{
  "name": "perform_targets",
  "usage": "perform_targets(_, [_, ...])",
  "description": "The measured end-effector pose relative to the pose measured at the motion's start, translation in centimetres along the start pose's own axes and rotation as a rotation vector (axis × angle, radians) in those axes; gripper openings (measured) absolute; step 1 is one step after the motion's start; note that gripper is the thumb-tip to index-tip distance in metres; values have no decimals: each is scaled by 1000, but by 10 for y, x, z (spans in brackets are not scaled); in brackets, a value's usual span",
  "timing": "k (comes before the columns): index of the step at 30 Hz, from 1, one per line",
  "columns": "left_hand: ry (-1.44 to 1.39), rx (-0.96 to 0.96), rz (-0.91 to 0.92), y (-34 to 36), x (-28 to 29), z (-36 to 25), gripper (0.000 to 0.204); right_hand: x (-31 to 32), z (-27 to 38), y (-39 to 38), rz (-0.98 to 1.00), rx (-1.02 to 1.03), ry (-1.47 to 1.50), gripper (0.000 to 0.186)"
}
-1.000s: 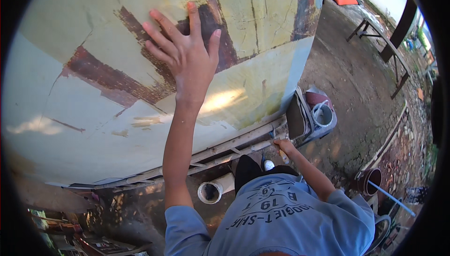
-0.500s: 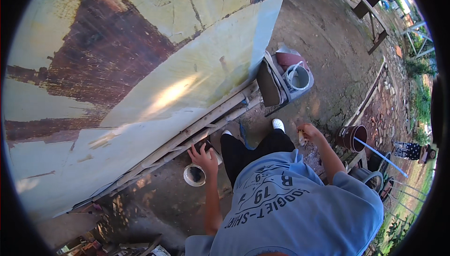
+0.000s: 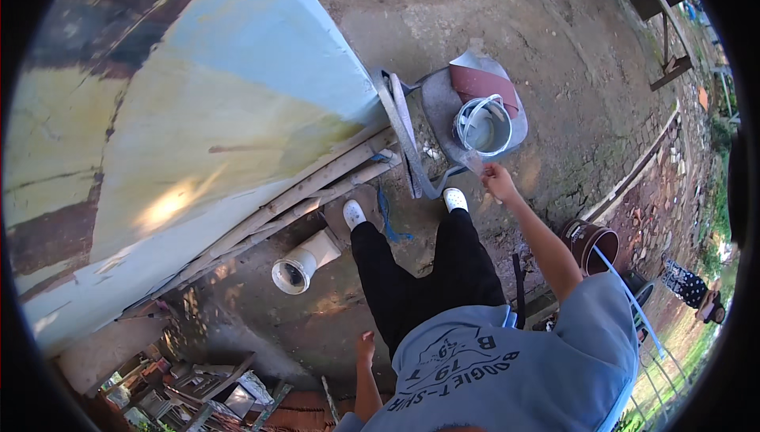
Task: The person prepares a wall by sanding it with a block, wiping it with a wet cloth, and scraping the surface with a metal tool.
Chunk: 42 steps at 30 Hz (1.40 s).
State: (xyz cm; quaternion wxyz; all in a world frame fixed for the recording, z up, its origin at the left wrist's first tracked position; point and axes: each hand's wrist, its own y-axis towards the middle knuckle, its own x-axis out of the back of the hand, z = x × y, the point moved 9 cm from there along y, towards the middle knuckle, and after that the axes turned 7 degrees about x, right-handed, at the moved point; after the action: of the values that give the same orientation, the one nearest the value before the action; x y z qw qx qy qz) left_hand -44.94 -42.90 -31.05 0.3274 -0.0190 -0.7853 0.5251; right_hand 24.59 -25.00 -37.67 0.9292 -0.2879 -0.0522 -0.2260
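Note:
My right hand (image 3: 499,182) is closed around what looks like a putty knife, its pale flat blade (image 3: 473,161) reaching toward the seat of a grey chair (image 3: 440,108). On that chair stands a white bucket (image 3: 484,126) with a raised handle, its rim just beyond the blade. Beside the bucket lies a reddish-brown sheet (image 3: 475,82), curled at one end. My left hand (image 3: 365,349) hangs low by my left thigh with its fingers curled, apart from any object; nothing shows in it. A white pail (image 3: 294,272) with dark contents sits near the wall.
The peeling wall (image 3: 261,76) fills the left, with long wooden poles (image 3: 293,198) along its foot. A brown bucket (image 3: 590,244) with a blue pole (image 3: 628,293) stands right. Cluttered scrap (image 3: 229,392) lies lower left; a person (image 3: 690,286) is far right. A bench (image 3: 671,73) stands upper right.
I have moved closer to the chair. My right hand has reached forward to beside the white bucket. My left hand has drawn back from near the pail, its spread fingers now curled.

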Motion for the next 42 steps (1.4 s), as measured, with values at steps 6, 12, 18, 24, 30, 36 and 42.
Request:
perform_targets(6, [61, 126, -74, -50, -7, 10, 32, 42, -36, 23, -321, -170, 211, 35])
perform_targets(12, [14, 296, -82, -74, -50, 45, 30, 63, -27, 104, -170, -244, -20, 39])
perform_targets(18, [8, 363, -5, -107, -123, 63, 32, -25, -95, 217, -50, -724, 835, 28])
perform_targets(24, [315, 70, -12, -117, -152, 123, 33, -42, -104, 238, -499, -504, 986, 30])
perform_targets(30, [-36, 244, -9, -84, -164, 76, 34, -17, -120, 230, -516, -334, 573, 32])
perform_targets(36, [-160, 207, 8, -71, -172, 39, 34, 15, -109, 217, -550, -279, 191, 35])
perform_targets(42, [-231, 135, 15, -64, -170, 19, 35, 27, -94, 199, -499, -359, 188, 41])
